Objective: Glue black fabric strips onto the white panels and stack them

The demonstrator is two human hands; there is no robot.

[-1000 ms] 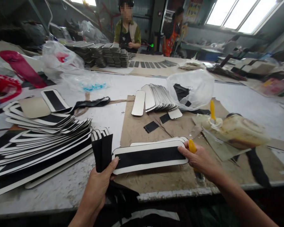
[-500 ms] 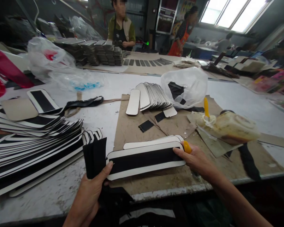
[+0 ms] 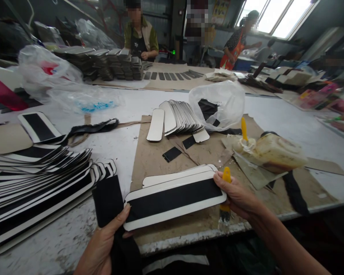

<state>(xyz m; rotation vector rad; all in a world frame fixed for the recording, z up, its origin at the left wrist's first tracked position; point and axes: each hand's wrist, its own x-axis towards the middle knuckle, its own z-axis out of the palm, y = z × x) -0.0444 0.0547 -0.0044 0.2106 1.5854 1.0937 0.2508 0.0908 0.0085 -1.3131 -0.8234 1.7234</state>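
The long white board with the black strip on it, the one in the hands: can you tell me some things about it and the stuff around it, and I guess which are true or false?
1. The long white board with the black strip is held at both ends, by the left hand and the right hand. True.
2. The right hand also holds a yellow-handled brush. True.
3. The board lies over a sheet of green cloth. False: brown cardboard is under it.
4. The clear plastic bag is beside the left hand. False: it sits farther back on the table, behind the fanned white boards.
5. The glue tub has a yellow-handled tool standing in it. True.
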